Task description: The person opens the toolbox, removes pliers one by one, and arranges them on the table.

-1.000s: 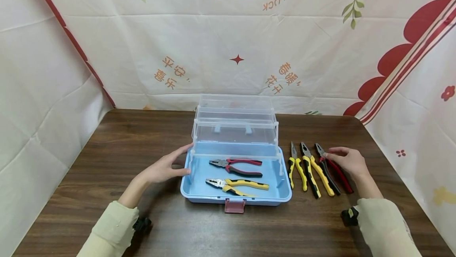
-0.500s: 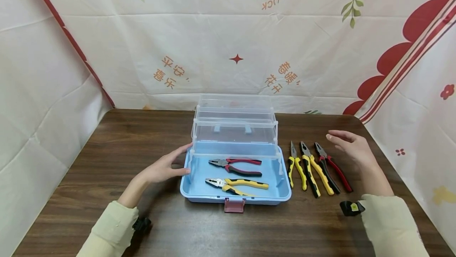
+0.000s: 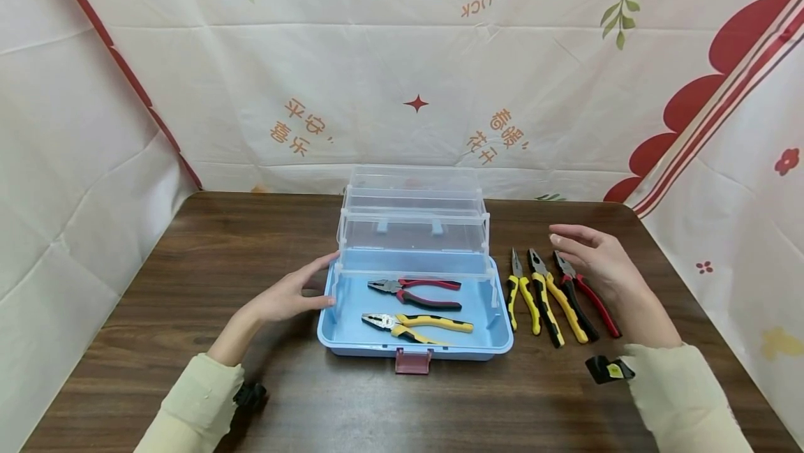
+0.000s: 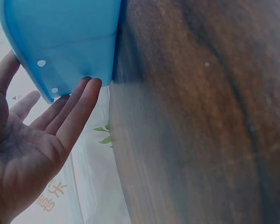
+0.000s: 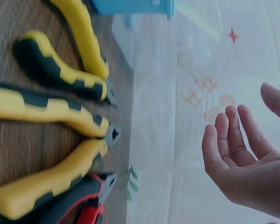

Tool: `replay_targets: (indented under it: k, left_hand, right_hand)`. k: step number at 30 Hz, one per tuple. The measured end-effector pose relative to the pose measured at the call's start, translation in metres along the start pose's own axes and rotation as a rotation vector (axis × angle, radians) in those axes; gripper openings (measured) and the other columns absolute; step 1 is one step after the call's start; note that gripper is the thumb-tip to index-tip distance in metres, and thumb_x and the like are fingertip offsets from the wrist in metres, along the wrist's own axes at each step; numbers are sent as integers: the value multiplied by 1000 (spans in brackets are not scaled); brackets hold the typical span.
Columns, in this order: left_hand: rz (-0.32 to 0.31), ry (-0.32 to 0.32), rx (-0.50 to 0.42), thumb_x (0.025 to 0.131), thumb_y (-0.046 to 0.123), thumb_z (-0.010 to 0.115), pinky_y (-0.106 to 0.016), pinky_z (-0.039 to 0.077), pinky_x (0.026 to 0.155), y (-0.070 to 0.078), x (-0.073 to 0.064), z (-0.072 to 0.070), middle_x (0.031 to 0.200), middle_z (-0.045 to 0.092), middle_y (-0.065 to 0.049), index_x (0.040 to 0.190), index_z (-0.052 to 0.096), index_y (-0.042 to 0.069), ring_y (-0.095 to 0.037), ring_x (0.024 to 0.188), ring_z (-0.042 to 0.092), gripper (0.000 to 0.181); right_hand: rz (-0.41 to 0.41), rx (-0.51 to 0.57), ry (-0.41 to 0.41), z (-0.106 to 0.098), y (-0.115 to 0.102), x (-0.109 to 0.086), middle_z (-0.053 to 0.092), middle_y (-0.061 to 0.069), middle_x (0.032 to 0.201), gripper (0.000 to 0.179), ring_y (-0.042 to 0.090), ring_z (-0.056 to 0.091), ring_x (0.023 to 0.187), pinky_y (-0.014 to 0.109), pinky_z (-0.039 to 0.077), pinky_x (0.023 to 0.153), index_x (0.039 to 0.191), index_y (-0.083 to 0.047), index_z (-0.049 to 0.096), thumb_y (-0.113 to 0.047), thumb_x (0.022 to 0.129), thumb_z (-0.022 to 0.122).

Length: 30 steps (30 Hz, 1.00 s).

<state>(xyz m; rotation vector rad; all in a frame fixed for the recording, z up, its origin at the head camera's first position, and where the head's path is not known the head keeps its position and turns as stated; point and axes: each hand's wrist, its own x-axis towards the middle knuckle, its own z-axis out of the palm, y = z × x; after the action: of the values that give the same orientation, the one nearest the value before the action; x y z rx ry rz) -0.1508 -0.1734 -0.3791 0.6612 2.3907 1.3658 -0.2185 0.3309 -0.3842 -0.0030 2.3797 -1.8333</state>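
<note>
My left hand rests against the left wall of a light blue toolbox, fingers extended along its outside and thumb at the rim. Inside the box lie red-and-black pliers and, in front of them, yellow-and-black pliers. Above the table on the right, my right hand hovers with relaxed fingers and holds nothing. It partly overlaps a second red-and-black pair of pliers in the head view. Left of that pair lie yellow-and-black combination pliers and yellow-handled long-nose pliers.
The toolbox's clear lid and trays stand raised at its back. A reddish latch hangs at its front. All of this is on a dark wooden table, with a printed white cloth behind it.
My right hand has lifted off the red-and-black pliers on the table, swung back, then moved left over their heads. My left hand has stayed at the toolbox.
</note>
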Motion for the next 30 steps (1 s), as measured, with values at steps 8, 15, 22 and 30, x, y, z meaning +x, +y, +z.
replay_targets:
  k: [8, 15, 22, 30]
  left_hand:
    - [-1, -3, -10, 83, 9, 62, -53, 29, 92, 0, 0, 0, 140, 20, -18, 139, 20, 4, -35, 122, 26, 71]
    - [4, -5, -15, 83, 10, 62, -53, 29, 92, -2, 0, 0, 140, 21, -19, 139, 20, 4, -36, 120, 30, 71]
    - [0, -3, -11, 83, 11, 62, -53, 29, 92, -2, 0, 0, 140, 21, -18, 140, 20, 6, -36, 120, 30, 71]
    - [-8, -2, -19, 83, 10, 62, -55, 29, 91, -5, 1, 0, 140, 21, -20, 140, 19, 6, -38, 119, 31, 71]
  right_hand:
    - [-88, -79, -70, 37, -48, -26, 50, -4, 108, 42, 1, 55, 91, 19, 45, 75, 121, 0, 48, -24, 87, 57]
    - [-103, -73, -126, 47, -59, -26, 52, 0, 111, 38, 7, 56, 93, 23, 45, 77, 118, -2, 50, -22, 87, 57]
    - [-104, -109, -165, 61, -74, -25, 51, 9, 115, 46, 10, 55, 95, 26, 45, 79, 120, 2, 48, -27, 86, 59]
    - [-81, -189, -210, 76, -84, -18, 47, 18, 121, 51, 20, 54, 98, 30, 46, 79, 121, 1, 48, -32, 84, 60]
